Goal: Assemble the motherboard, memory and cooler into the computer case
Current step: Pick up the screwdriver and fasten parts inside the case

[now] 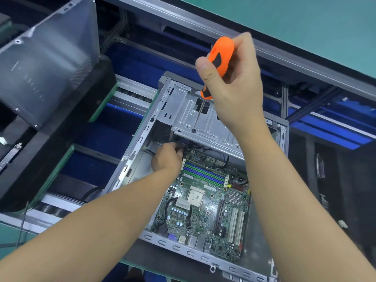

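The motherboard [203, 210] lies flat in the computer case [130, 165], and the screwdriver [221, 51], clenched in the right hand [234, 78] and aimed into a drive cage [183, 110] hole, could slip and gouge its far edge, where fingers of the left hand [166, 157] hide among cables [189, 147], holding I cannot tell what.

Light is bright and even from above, throwing soft shadows inside the computer case [130, 165]. Pale glare washes the blurred side panel [46, 64] at upper left. The motherboard [203, 212] at centre is sharp; straight lines bow toward the frame edges.
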